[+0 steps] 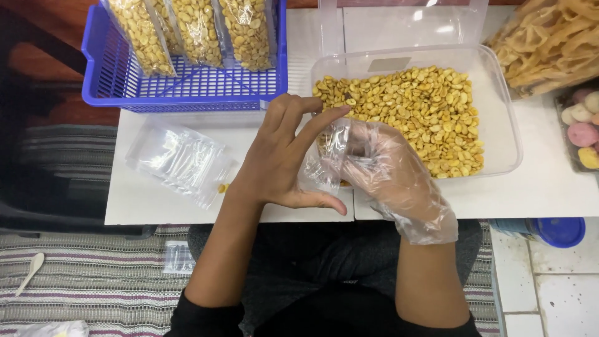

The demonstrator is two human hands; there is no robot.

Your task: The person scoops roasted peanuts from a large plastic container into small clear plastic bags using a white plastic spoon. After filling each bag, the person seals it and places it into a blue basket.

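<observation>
Holding a small clear bag (321,163) open at the near edge of the nut tub (499,93), my bare left hand (281,156) pinches its rim with spread fingers. My gloved right hand (390,168) curls loosely at its mouth; whether it grips nuts (412,106) I cannot tell
</observation>
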